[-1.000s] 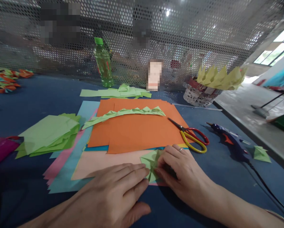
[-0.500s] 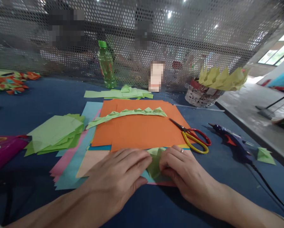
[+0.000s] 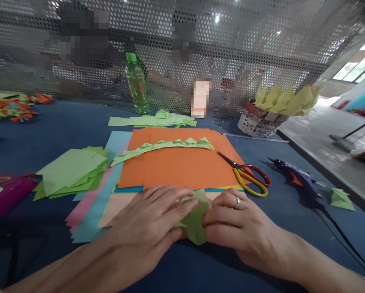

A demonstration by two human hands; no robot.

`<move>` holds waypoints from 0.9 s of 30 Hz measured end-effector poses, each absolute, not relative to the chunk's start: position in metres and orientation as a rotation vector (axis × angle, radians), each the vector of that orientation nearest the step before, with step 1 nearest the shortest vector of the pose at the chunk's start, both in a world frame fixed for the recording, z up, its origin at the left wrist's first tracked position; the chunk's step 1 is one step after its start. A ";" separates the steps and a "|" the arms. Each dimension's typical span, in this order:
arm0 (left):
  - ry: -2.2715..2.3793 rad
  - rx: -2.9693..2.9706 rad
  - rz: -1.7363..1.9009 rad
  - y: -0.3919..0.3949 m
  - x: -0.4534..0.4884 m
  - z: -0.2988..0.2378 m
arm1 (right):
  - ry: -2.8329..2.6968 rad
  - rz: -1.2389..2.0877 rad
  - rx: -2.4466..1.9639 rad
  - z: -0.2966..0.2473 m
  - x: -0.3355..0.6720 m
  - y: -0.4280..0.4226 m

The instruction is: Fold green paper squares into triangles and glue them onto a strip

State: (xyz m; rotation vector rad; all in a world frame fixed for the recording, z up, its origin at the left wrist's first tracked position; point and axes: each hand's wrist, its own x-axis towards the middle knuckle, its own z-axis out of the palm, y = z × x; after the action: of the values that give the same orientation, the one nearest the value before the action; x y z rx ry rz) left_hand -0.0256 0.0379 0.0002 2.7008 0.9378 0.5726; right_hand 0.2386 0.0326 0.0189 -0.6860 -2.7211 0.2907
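Note:
Between my two hands is a small piece of light green paper (image 3: 197, 217), creased and partly covered by my fingers. My left hand (image 3: 158, 224) is closed on its left side, thumb below and fingers above. The curled fingers of my right hand (image 3: 231, 219), one wearing a ring, pinch the right edge of the paper. Under both hands lies a stack of coloured sheets, with orange paper (image 3: 182, 167) on top. Across the orange sheet runs a green paper strip (image 3: 170, 144) with folded points. Scissors (image 3: 246, 173) with red and yellow handles rest at the stack's right edge.
A stack of green paper pieces (image 3: 72, 169) lies left, near a magenta device (image 3: 8, 193). On the right are a glue gun (image 3: 301, 179) and a folded green piece (image 3: 342, 199). Behind stand a green bottle (image 3: 136, 83), green strips (image 3: 151, 121) and a pot (image 3: 258, 120).
The green paper has turned and come a little nearer to me, showing more of its surface. My left fingers have slid over its left part; my right hand has shifted its hold.

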 end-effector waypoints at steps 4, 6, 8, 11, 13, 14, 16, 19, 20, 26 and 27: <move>0.908 2.705 0.567 0.040 -0.024 0.005 | -2.681 0.193 -0.764 0.017 0.239 0.037; 0.916 2.742 0.596 0.039 -0.024 0.006 | -2.647 0.115 -0.862 0.016 0.240 0.041; 0.906 2.787 0.642 0.039 -0.023 0.007 | -2.623 0.045 -0.968 0.015 0.242 0.044; 0.874 2.849 0.702 0.036 -0.023 0.007 | -2.581 -0.027 -1.087 0.014 0.244 0.047; 0.881 2.866 0.718 0.034 -0.023 0.006 | -2.505 -0.018 -1.072 0.016 0.244 0.044; 0.889 2.867 0.722 0.033 -0.023 0.006 | -2.456 0.023 -1.026 0.018 0.243 0.042; 0.902 2.851 0.721 0.033 -0.023 0.005 | -2.385 0.171 -0.898 0.022 0.238 0.034; 0.898 2.798 0.693 0.033 -0.023 0.005 | -2.439 0.393 -0.839 0.024 0.226 0.023; 0.903 2.784 0.680 0.033 -0.022 0.005 | -2.452 0.431 -0.880 0.023 0.223 0.022; 0.888 2.811 0.648 0.028 -0.018 0.006 | -2.453 0.444 -1.096 0.013 0.217 0.025; 0.879 2.815 0.649 0.027 -0.018 0.005 | -2.457 0.427 -1.100 0.012 0.219 0.026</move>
State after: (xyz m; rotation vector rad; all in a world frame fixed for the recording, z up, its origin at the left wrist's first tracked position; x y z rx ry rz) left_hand -0.0179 0.0271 0.0052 2.8146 0.8788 0.6492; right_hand 0.2186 0.0259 0.0124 -1.0999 -2.4574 0.4272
